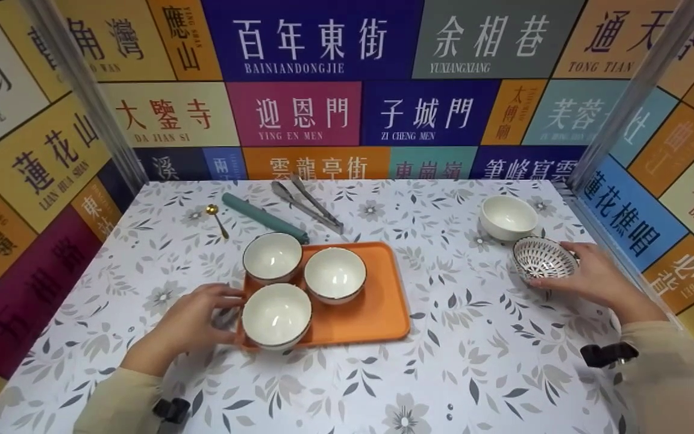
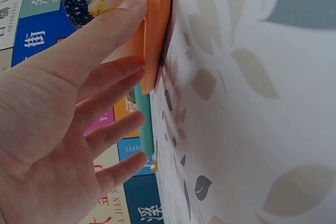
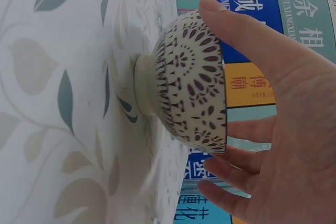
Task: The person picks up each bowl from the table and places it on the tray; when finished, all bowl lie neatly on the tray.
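Observation:
My right hand (image 1: 603,280) grips a small bowl with a dark petal pattern (image 1: 544,259) by its rim, thumb on the near side and fingers on the far side. In the right wrist view that patterned bowl (image 3: 191,85) stands foot down, at or just above the cloth; contact cannot be told. At the left edge of the orange tray (image 1: 377,295), my left hand (image 1: 193,322) has its fingers extended. The left wrist view shows its thumb and forefinger at the tray's rim (image 2: 156,35). Three cream bowls (image 1: 278,316) sit close together on the tray's left part.
A plain white bowl (image 1: 508,217) stands just behind the patterned one. Behind the tray lie a green rolled cylinder (image 1: 262,217), metal tongs (image 1: 311,205) and a small gold spoon (image 1: 217,220). Printed panels (image 1: 311,42) wall the floral-covered table (image 1: 443,374) at the back and sides.

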Available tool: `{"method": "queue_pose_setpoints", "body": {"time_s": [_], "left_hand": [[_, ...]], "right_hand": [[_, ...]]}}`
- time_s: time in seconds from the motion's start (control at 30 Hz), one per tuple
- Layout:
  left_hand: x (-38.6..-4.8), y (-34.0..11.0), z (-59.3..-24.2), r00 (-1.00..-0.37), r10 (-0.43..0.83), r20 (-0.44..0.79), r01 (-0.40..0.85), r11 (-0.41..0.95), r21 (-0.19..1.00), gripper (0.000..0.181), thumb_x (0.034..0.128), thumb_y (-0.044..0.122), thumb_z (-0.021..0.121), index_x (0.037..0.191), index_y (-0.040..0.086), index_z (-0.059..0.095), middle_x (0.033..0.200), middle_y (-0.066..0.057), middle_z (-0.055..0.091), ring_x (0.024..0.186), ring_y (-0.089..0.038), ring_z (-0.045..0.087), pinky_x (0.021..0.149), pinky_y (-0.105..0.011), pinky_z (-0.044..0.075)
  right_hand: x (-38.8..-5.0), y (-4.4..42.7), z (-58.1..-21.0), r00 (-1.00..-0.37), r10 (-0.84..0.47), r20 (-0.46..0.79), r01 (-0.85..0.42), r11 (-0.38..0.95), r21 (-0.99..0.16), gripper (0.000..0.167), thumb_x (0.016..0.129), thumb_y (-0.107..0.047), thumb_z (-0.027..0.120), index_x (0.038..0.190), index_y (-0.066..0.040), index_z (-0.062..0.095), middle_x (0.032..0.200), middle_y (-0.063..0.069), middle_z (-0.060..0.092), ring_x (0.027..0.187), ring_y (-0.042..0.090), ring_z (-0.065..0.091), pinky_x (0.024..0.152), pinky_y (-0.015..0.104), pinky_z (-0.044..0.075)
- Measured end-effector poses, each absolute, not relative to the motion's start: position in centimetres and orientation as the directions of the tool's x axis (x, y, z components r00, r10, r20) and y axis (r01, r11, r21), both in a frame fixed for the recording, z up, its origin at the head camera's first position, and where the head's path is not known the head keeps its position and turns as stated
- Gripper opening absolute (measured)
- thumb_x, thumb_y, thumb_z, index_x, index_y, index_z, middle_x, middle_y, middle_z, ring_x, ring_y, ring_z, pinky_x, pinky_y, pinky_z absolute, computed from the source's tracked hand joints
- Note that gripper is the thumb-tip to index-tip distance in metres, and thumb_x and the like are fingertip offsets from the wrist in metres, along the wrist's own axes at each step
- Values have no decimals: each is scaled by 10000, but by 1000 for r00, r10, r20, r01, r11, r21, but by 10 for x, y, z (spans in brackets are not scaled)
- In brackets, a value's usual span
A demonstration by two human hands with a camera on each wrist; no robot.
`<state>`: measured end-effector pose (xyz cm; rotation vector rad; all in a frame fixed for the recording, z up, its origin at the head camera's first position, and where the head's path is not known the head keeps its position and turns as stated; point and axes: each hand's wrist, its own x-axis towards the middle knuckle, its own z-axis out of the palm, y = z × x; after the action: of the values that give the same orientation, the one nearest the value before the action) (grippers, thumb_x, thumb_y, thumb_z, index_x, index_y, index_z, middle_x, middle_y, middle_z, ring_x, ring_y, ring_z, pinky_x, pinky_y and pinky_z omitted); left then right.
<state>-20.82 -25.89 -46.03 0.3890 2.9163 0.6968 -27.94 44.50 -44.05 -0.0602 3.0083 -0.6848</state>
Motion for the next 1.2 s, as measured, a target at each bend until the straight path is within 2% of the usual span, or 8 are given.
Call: {"method": "queue_pose_setpoints", "body": {"time_s": [0.27, 0.6, 0.93, 1.2], "left_hand": [[-209, -259, -461, -960, 273, -59, 217, 862, 457, 660, 688, 366, 958, 1288, 205, 736, 1460, 13, 612, 1444, -324, 459, 1168, -651, 361], [-209, -259, -461, -961, 269, -56, 211, 854, 476, 720, 684, 346, 960, 1336, 190, 698, 1453, 0, 628, 1455, -337, 448, 1182, -654, 344], [-209, -260, -461, -955, 296, -26, 254, 857, 448, 641, 704, 320, 951, 1292, 186, 736, 1435, 6, 634, 1423, -327, 486, 1153, -634, 393], [-208, -260, -462, -956, 290, -35, 243, 857, 455, 664, 701, 334, 950, 1306, 177, 727, 1448, 4, 620, 1431, -325, 475, 1163, -647, 372]], "right_hand": [[-282, 448, -450, -1000, -15, -21, -2, 862, -506, 1221, 753, -568, 873, 1569, 102, 260, 1503, 445, 319, 1361, 628, 337, 1072, 792, 317], [-275, 439, -455, -1000, 8, 21, -5, 851, -525, 1238, 694, -601, 900, 1570, 47, 312, 1544, 410, 313, 1394, 629, 311, 1093, 805, 280], [-268, 411, -451, -997, -38, 60, -63, 858, -510, 1218, 674, -629, 899, 1569, -6, 357, 1584, 351, 322, 1411, 615, 325, 1088, 813, 281], [-267, 375, -451, -980, -123, 156, -190, 812, -552, 1149, 619, -525, 971, 1496, 2, 449, 1488, 276, 473, 1353, 531, 450, 1084, 771, 348]]}}
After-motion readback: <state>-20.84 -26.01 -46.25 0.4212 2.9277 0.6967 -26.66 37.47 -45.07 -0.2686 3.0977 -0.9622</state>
